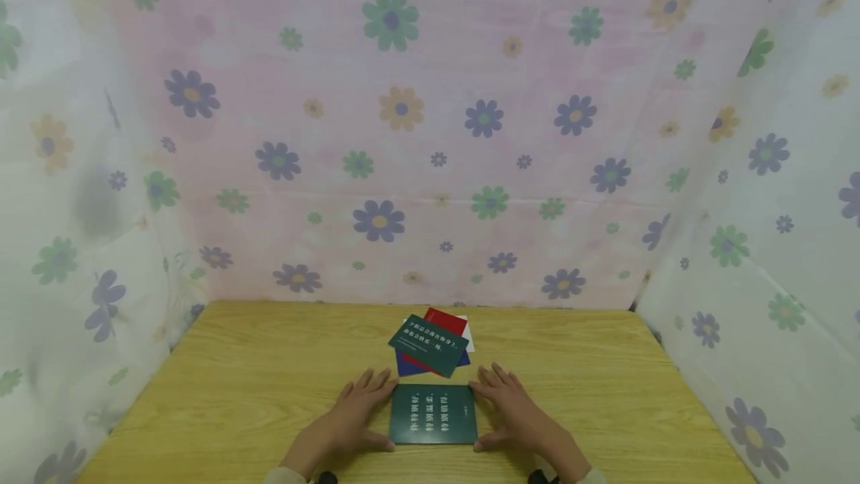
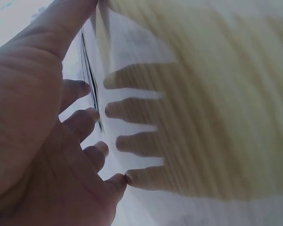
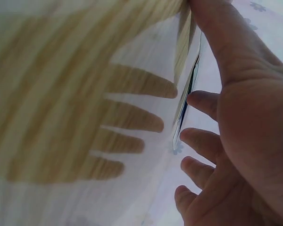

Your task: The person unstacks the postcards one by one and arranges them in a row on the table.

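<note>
A dark green card (image 1: pixel 433 414) with white writing lies flat on the wooden table, its long side running left to right. At its left edge is my left hand (image 1: pixel 352 417), fingers spread, with thumb and index finger at the corners. My right hand (image 1: pixel 520 417) mirrors it at the right edge. In the left wrist view the left hand (image 2: pixel 61 127) has its fingers extended beside the card's thin edge (image 2: pixel 90 80). The right wrist view has the right hand (image 3: pixel 231 127) likewise beside an edge (image 3: pixel 188 94). Neither hand's fingers curl round anything.
Beyond the card sits a fanned pile: a green card (image 1: pixel 428 345) on top, with red (image 1: pixel 446 320), blue (image 1: pixel 410 367) and white (image 1: pixel 469 334) ones showing beneath. The wooden table (image 1: pixel 222 379) is enclosed by flower-patterned cloth (image 1: pixel 430 133) at the back and both sides.
</note>
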A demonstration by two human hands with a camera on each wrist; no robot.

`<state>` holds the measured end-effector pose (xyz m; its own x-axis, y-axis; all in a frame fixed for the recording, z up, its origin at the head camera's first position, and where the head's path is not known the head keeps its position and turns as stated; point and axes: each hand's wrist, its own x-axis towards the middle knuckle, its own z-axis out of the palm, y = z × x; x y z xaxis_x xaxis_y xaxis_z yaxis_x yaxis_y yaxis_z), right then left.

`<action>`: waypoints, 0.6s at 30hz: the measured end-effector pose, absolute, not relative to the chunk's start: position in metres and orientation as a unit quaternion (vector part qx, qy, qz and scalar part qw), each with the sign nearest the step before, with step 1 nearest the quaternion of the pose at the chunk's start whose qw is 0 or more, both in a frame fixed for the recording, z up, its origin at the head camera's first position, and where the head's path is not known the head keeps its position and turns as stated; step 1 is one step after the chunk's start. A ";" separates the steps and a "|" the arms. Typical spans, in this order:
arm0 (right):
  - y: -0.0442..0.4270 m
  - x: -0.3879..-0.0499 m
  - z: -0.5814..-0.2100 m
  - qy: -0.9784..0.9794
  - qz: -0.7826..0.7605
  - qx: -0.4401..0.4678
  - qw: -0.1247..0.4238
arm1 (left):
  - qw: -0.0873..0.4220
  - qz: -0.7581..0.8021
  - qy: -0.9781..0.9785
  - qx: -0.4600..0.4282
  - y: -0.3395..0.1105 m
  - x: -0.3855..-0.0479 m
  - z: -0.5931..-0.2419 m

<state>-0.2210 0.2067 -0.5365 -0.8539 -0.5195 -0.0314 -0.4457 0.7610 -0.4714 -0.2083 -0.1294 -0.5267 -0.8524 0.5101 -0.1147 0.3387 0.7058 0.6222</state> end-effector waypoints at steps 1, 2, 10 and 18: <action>0.207 -0.222 -0.537 0.935 -0.231 -0.256 0.082 | 0.142 0.310 0.911 0.233 -0.130 -0.209 -0.527; 0.207 -0.222 -0.537 0.935 -0.232 -0.255 0.083 | 0.145 0.313 0.909 0.233 -0.130 -0.209 -0.528; 0.206 -0.218 -0.536 0.929 -0.254 -0.253 0.097 | 0.151 0.316 0.903 0.249 -0.135 -0.219 -0.542; 0.205 -0.216 -0.527 0.927 -0.262 -0.245 0.109 | 0.167 0.322 0.901 0.240 -0.132 -0.219 -0.534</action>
<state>-0.2164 0.2053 -0.5273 -0.8565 -0.5109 -0.0734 -0.3969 0.7430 -0.5389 -0.2190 -0.1317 -0.5339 -0.8294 0.5391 -0.1463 0.3244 0.6781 0.6595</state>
